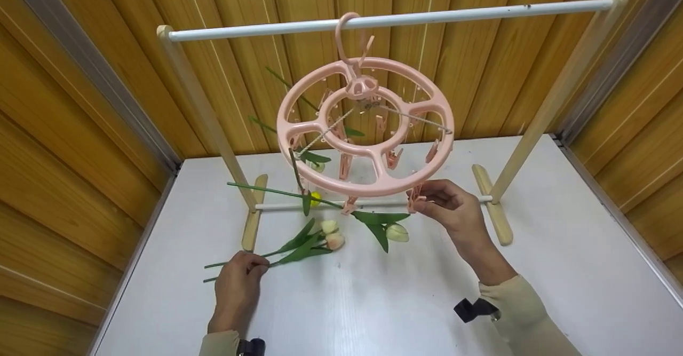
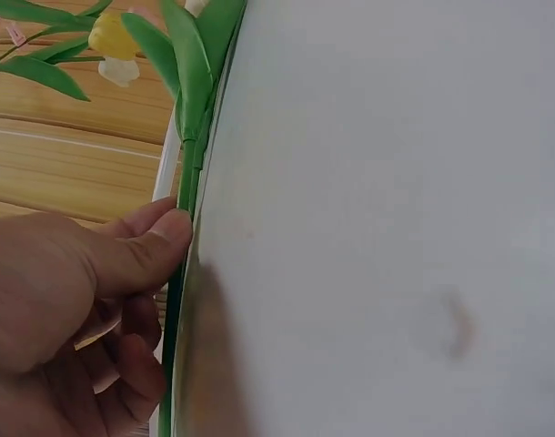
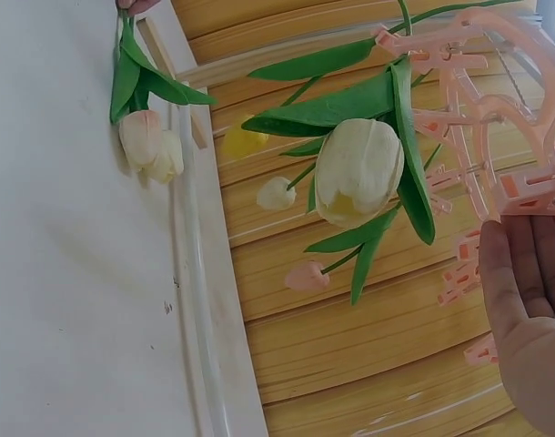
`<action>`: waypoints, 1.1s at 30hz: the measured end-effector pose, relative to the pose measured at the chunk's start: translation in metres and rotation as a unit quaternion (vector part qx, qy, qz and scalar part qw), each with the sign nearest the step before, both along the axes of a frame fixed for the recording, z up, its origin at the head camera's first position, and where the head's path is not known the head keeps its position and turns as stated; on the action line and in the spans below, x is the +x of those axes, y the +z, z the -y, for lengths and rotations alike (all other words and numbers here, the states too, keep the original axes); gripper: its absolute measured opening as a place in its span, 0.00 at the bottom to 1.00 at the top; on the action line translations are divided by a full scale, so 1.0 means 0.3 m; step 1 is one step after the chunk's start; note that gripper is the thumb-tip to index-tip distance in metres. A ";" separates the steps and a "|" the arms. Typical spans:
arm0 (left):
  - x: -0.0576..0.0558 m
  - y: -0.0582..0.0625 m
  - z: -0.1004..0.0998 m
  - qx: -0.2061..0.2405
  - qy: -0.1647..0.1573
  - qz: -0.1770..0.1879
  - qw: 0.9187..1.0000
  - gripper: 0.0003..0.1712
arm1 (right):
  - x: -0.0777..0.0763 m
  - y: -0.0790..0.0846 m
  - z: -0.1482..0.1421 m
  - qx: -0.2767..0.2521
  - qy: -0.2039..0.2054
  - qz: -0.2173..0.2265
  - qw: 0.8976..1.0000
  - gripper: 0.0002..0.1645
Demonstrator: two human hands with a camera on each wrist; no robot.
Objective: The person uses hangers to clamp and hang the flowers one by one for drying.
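Note:
Low over the white tabletop, my left hand (image 1: 237, 286) pinches a green tulip stem (image 2: 188, 173) between thumb and forefinger. Two artificial tulips with pale heads (image 1: 334, 240) lie together there, leaves overlapping. My right hand (image 1: 460, 218) holds a pink clothes peg (image 1: 414, 200) at the front right of a round pink hanger (image 1: 368, 190); in the right wrist view its fingers are behind the peg (image 3: 530, 188). A white tulip (image 1: 397, 232) hangs sideways from the neighbouring front peg (image 1: 349, 205). More tulips hang at the hanger's left, including a yellow one (image 3: 246, 141) and a pink one (image 3: 307, 275).
The hanger's hook (image 1: 349, 16) sits over the white rod (image 1: 469, 16) of a wooden stand, whose right post (image 1: 555, 102) and left post (image 1: 208, 121) flank the work. Several other pegs dangle from the rings. Wood-look panels (image 1: 299, 4) close off the back and sides.

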State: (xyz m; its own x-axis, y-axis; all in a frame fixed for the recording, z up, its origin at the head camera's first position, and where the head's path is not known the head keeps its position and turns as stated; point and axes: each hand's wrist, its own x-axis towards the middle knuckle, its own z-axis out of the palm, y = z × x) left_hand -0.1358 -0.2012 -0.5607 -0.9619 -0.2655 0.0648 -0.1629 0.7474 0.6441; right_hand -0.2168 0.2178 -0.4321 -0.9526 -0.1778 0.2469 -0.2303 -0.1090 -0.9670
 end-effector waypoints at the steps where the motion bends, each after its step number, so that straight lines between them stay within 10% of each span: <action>1: -0.002 -0.001 -0.002 0.003 -0.004 -0.002 1.000 0.06 | 0.000 0.001 -0.001 0.000 -0.001 0.001 1.000 0.19; 8: -0.009 0.003 -0.012 0.040 -0.007 -0.028 0.999 0.04 | -0.001 0.000 0.000 0.003 -0.002 0.004 1.000 0.19; 15: -0.013 0.002 -0.028 0.115 0.070 -0.108 0.985 0.08 | -0.001 -0.002 0.001 0.005 -0.002 0.000 1.000 0.20; 25: -0.037 0.006 -0.090 0.201 0.133 -0.289 0.926 0.12 | 0.003 0.000 0.002 0.014 0.002 -0.009 1.000 0.20; 33: -0.044 0.041 -0.128 0.226 0.160 -0.362 0.890 0.17 | 0.002 0.002 0.002 0.012 -0.002 -0.005 1.000 0.20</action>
State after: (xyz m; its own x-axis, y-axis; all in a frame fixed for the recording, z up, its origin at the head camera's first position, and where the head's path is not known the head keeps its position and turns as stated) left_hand -0.1490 -0.1628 -0.5484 -0.5815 -0.6746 0.4547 0.2594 0.3760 0.8896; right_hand -0.2163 0.2172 -0.4314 -0.9510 -0.1790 0.2520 -0.2402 -0.0852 -0.9670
